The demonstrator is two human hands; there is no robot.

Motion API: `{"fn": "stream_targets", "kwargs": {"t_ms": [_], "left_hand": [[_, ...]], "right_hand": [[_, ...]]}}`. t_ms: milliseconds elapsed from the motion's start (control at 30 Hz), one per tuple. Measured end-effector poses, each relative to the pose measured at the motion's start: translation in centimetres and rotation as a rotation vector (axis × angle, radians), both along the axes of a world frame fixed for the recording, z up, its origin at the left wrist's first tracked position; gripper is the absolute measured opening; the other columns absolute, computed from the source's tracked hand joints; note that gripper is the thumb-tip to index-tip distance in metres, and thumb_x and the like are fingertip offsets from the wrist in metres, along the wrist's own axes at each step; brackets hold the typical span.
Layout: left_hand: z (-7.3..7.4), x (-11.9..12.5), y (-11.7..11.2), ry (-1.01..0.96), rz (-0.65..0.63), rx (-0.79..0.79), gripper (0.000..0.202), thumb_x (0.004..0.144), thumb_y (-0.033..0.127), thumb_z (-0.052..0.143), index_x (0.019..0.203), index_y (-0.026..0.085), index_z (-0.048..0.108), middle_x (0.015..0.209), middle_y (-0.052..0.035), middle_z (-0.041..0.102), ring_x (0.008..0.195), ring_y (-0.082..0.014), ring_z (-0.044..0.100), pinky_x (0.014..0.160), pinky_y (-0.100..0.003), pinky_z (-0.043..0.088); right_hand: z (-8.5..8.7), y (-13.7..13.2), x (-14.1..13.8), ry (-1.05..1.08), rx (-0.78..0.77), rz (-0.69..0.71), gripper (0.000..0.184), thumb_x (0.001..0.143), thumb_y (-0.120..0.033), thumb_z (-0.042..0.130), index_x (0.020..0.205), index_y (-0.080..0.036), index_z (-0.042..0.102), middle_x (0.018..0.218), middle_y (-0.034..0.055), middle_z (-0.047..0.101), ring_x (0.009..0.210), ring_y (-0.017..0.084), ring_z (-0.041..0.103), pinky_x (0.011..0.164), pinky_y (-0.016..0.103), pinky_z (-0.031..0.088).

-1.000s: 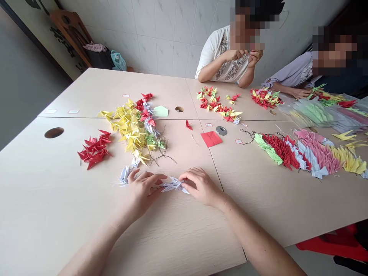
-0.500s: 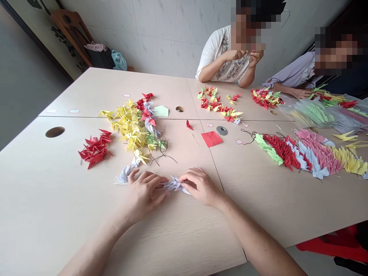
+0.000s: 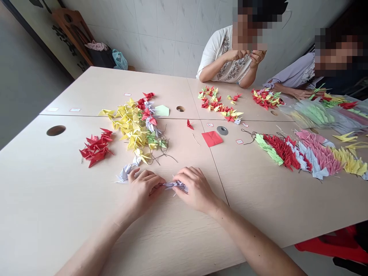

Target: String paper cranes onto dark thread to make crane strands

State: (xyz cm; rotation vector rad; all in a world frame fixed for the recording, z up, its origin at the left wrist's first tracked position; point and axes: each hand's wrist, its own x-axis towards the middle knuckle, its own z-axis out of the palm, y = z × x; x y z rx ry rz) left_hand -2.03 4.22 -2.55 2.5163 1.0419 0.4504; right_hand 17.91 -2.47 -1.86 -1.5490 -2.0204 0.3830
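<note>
Between my two hands, just above the tabletop, runs a bunch of pale lilac folded paper cranes [image 3: 174, 185]. My right hand [image 3: 195, 188] is closed round its right part, thumb in front and fingers behind. At its left end, my left hand [image 3: 146, 188] pinches with thumb and fingertips; what exactly sits between them is partly hidden. More lilac cranes [image 3: 124, 173] lie against the back of my left hand. They adjoin a heap of yellow cranes [image 3: 130, 122], with red, lilac and green ones along its right side and dark thread [image 3: 162, 155] trailing out.
Left lie red cranes [image 3: 96, 147]. Ahead are a red paper square [image 3: 212, 138], a metal washer [image 3: 222, 130] and a single red crane [image 3: 189, 124]. Coloured crane strings [image 3: 304, 153] stretch along the right. Two people sit across the table [image 3: 178, 237], one with raised hands [image 3: 244, 55].
My right hand has slid slightly left, closer to my left hand, and its fingers now wrap more of the lilac cranes. The bunch looks more squeezed together.
</note>
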Motion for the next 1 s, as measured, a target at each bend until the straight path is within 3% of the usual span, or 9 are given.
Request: {"fn": "stream_targets", "kwargs": {"t_ms": [500,1000], "left_hand": [[0.52,0.45,-0.44,0.036,0.031,-0.074,0.016,0.087,0.029,0.052,0.081,0.026,0.066,0.08,-0.0007,0.07,0.087,-0.0228,0.058,0.099,-0.053,0.023],[0.37,0.49,-0.47,0.075,0.033,-0.052,0.02,0.09,0.027,0.048,0.081,0.027,0.065,0.088,0.0008,0.066,0.087,-0.0208,0.056,0.095,-0.051,0.023]], "right_hand": [[-0.24,-0.25,0.07,0.207,-0.152,-0.055,0.018,0.081,-0.005,0.065,0.079,-0.021,0.058,0.082,-0.0035,0.064,0.082,0.013,0.057,0.079,0.028,0.038],[-0.58,-0.34,0.24,0.185,-0.19,-0.004,0.02,0.082,-0.003,0.064,0.079,-0.022,0.06,0.085,-0.0041,0.063,0.083,0.013,0.056,0.081,0.028,0.036]]}}
